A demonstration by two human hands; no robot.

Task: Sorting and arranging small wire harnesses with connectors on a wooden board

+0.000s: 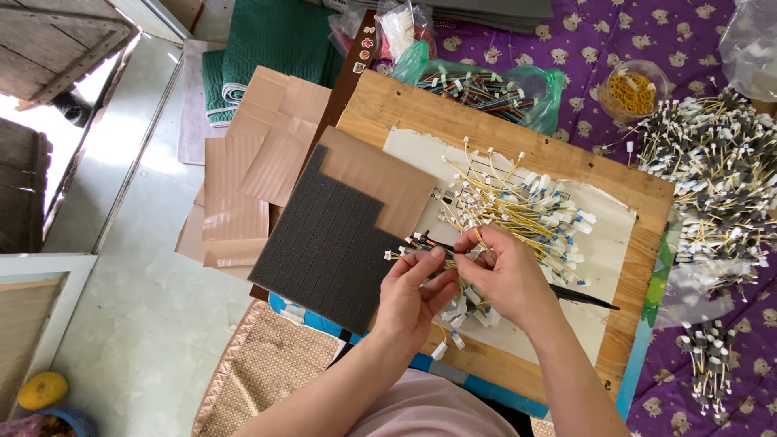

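Fingers [441, 257] of both hands pinch together on a small bunch of yellow wires [453, 279] with white tags, held just above a wooden board. The left hand [409, 295] grips the bunch from below; the right hand [506, 271] closes on its upper ends. A loose heap of similar wires [526, 210] lies on a paper sheet [607, 243] beside the hands, apparently yet to be handled, while a big pile of bundles [712, 178] to the right looks finished. A dark foam pad [324, 243] and cardboard pieces [267, 154] lie to the left. The board [388, 105] rests on a purple patterned cloth [696, 32], with a bowl of rubber bands [633, 91] near the top and a pale tiled floor [137, 307] on the left.
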